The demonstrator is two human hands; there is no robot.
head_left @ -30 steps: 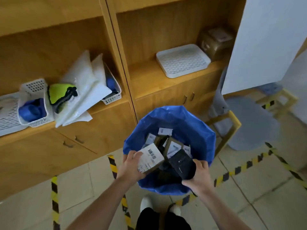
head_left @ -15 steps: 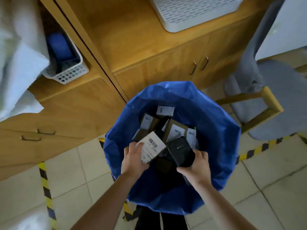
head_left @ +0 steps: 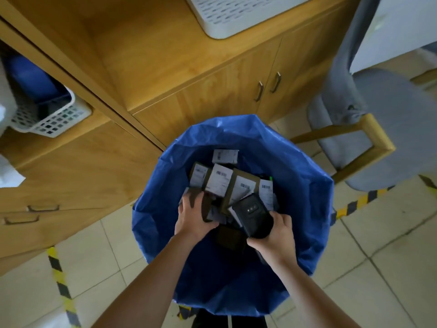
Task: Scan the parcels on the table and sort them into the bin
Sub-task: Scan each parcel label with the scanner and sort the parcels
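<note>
A bin lined with a blue bag (head_left: 305,197) stands on the floor right below me. It holds several brown parcels with white barcode labels (head_left: 243,188). My left hand (head_left: 192,218) is inside the bin's mouth, its fingers wrapped round the lower end of a brown labelled parcel (head_left: 218,183) that leans against the others. To its right, my right hand (head_left: 274,235) grips a black handheld scanner (head_left: 253,215) over the bin, its back with the small lenses facing up.
A wooden cabinet (head_left: 189,98) with doors and drawers stands just behind the bin. A white basket (head_left: 50,119) and a white tray (head_left: 241,17) sit on its shelves. A grey chair with a wooden frame (head_left: 369,136) stands at the right. Yellow-black tape (head_left: 59,278) marks the tiled floor.
I have leaned closer over the bin. My left hand has lowered the labelled parcel down among the parcels in the bin. The right hand keeps the scanner beside it.
</note>
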